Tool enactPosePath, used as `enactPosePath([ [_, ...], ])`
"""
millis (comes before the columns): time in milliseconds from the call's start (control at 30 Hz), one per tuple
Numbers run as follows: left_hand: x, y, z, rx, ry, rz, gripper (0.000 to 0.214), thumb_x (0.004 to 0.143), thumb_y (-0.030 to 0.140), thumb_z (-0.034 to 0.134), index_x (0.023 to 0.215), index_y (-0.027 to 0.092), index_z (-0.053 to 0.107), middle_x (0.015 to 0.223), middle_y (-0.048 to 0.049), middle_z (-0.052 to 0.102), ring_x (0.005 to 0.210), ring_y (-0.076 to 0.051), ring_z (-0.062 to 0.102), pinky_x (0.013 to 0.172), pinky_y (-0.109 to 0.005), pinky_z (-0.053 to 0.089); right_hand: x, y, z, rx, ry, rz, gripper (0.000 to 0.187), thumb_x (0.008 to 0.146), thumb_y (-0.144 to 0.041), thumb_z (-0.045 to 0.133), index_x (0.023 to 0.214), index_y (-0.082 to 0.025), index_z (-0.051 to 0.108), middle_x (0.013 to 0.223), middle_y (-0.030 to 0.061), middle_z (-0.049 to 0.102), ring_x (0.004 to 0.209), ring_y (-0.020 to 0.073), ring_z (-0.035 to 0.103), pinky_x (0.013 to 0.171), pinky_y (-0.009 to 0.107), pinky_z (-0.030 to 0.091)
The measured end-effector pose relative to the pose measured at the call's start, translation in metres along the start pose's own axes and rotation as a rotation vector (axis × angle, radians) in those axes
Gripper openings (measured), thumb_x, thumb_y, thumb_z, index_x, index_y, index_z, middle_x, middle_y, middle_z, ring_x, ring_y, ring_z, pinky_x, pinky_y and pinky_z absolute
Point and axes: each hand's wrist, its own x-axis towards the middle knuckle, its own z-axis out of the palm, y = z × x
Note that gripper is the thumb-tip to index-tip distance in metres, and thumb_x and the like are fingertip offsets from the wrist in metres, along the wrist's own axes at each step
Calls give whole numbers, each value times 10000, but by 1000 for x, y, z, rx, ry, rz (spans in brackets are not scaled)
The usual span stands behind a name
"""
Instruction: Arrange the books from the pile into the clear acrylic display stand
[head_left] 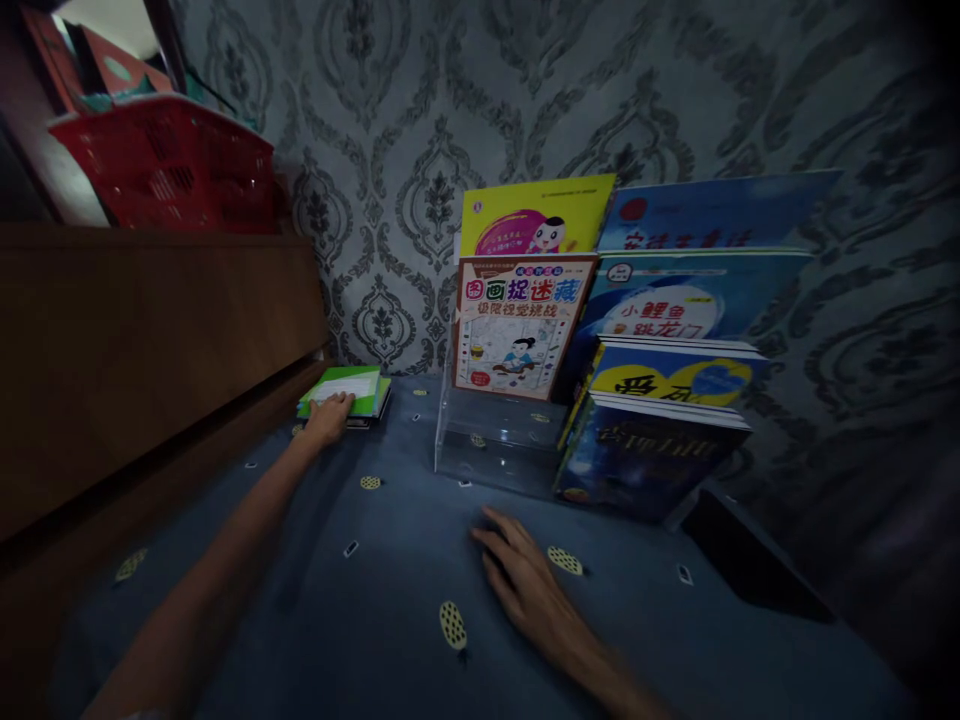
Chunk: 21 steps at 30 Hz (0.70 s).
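At the left, my left hand reaches out to a small stack of books and lies on the near side of the top one, a green book with a pale panel. Its fingers are apart on the cover; no grip around the edge can be made out. My right hand is over the blue patterned cloth, fingers loosely spread and holding nothing. In front of it stands a clear tiered book rack. The rack bears a brown-framed picture book, a yellow book behind it, and several blue books on the right.
A dark flat object leans at the right of the rack. To the left runs a wooden cabinet or headboard with a red plastic basket on top. Patterned wallpaper covers the wall behind.
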Motion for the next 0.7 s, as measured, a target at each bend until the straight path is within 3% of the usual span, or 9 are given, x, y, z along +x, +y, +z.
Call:
enactPosePath([
  [367, -18, -2, -6, 69, 6, 84, 479, 954, 128, 306, 1408, 227, 423, 1435, -149, 507, 1304, -269, 500, 1012, -423, 427, -5, 7, 6, 70, 18, 33, 291, 949, -219, 456, 1164, -220, 653, 1330, 138, 609, 1253, 282, 580, 1013, 513, 527],
  [700, -62, 18, -13, 125, 37, 140, 468, 940, 81, 345, 1393, 150, 439, 1415, -209, 506, 1273, -311, 525, 965, -475, 469, -6, 6, 1, 76, -33, 28, 292, 961, -226, 455, 1189, -223, 638, 1346, 133, 601, 1265, 279, 569, 1030, 504, 514],
])
